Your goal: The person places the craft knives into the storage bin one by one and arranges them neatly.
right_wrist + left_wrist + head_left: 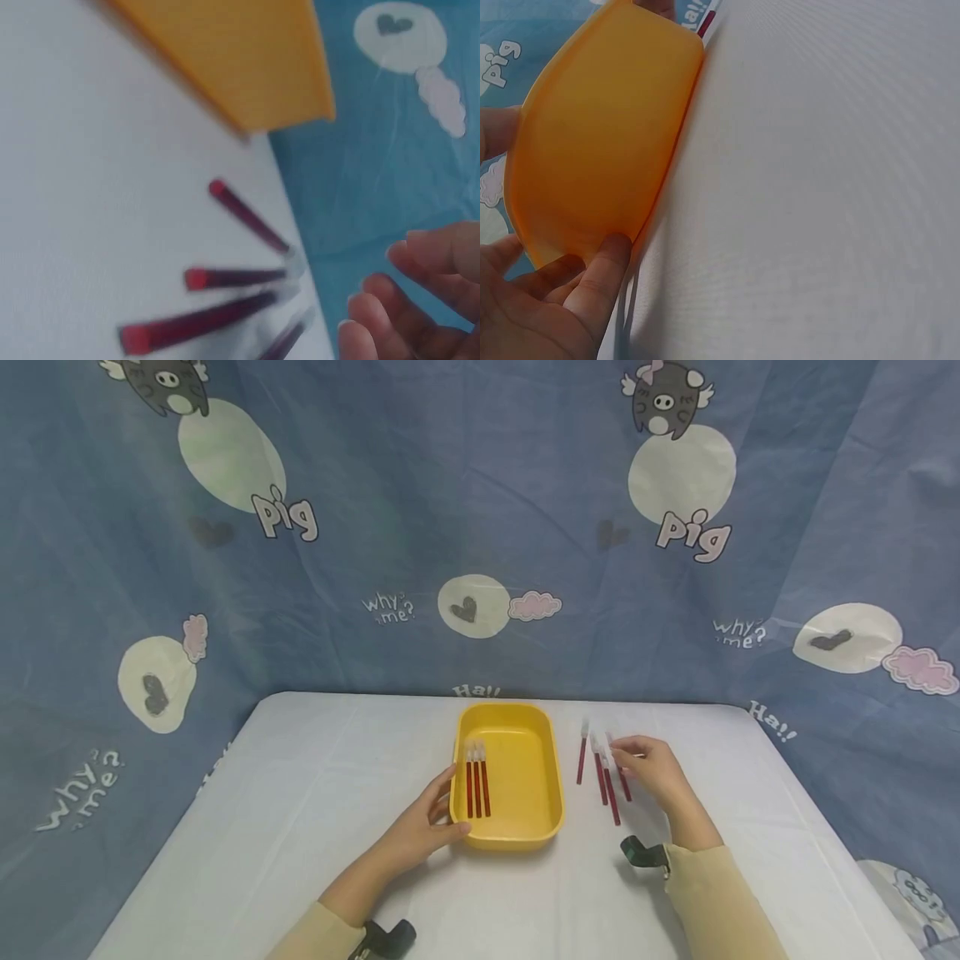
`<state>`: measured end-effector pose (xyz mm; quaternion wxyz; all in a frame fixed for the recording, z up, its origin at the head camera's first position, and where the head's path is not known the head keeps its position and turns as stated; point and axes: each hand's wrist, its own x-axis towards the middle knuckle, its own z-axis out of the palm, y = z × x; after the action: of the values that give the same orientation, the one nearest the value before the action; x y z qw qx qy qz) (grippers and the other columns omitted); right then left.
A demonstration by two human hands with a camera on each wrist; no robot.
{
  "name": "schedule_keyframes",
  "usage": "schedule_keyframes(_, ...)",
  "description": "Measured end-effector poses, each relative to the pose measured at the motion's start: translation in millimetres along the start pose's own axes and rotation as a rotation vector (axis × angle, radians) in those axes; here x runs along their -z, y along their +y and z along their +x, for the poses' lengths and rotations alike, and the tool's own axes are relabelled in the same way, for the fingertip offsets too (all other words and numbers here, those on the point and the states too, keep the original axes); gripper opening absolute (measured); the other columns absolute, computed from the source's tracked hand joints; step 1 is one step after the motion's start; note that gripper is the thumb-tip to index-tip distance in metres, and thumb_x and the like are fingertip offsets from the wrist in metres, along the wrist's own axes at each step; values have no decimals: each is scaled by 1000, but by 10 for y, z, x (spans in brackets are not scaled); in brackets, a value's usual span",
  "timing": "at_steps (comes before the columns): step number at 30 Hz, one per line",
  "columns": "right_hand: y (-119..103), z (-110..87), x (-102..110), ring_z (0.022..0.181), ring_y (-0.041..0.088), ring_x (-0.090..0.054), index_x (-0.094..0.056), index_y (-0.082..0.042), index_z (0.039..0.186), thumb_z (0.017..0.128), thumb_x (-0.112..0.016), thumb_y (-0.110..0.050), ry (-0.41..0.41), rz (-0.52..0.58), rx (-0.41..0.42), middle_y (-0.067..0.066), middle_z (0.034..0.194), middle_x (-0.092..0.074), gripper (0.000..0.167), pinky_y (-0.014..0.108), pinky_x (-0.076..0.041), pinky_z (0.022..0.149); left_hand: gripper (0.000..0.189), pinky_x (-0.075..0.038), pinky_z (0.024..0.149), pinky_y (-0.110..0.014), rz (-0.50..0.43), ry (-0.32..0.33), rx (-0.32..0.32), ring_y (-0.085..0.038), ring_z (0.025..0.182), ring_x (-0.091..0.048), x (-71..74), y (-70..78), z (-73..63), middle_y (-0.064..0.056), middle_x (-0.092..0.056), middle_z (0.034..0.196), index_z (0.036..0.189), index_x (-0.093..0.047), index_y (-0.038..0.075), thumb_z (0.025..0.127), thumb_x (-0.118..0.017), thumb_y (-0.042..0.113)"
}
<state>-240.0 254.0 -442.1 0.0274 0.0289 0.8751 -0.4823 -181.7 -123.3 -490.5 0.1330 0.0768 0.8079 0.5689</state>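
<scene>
A yellow tray (525, 793) lies on the white table, with three dark red pens (477, 789) with clear caps side by side along its left part. My left hand (416, 835) holds the tray at its lower left corner, thumb at the near rim; in the left wrist view its fingertips (615, 251) touch the outer wall. To the right of the tray lie several more such pens (602, 777), loosely fanned. Over their capped ends is my right hand (660, 777). In the right wrist view its fingers (375, 304) are loosely bent with nothing between them.
A white cloth covers the table (322, 777). Behind it hangs a blue printed curtain (525, 502), close to the table's far edge. A dark wrist device (643, 853) sticks out from the right sleeve, and another device (386, 939) from the left.
</scene>
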Motion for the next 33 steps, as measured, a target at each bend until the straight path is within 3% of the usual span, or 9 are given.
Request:
schedule_keyframes(8,199,75,4,102,33,-66,-67,1,122,100,-60,-18,20,-116,-15,23,123,-65,30,38,-57,81,100,-39,110,-54,3,-7,5,-34,143,-39,-12,5,-20,-8,-27,163,160,-21,36,82,-83,40)
schedule_keyframes(18,336,180,-24,101,33,-65,-67,1,122,99,-60,-17,-16,-135,-71,26,124,-62,30,41,-58,83,98,-39,110,-54,18,-2,11,-34,143,-39,-15,21,-16,-8,-28,163,159,-21,36,83,-82,38)
schedule_keyframes(27,399,265,-26,113,42,-60,-67,2,120,98,-61,-15,-34,-171,-48,29,125,-62,28,48,-55,88,97,-40,110,-54,5,9,2,-34,141,-41,-6,17,-16,-9,-29,162,159,-23,35,83,-82,35)
schedule_keyframes(33,413,286,-24,108,41,-62,-69,1,119,94,-65,-10,-35,-209,-28,28,120,-65,27,47,-54,86,96,-40,110,-55,-7,14,-2,-35,141,-41,-8,20,-17,-9,-30,162,159,-24,34,83,-82,35)
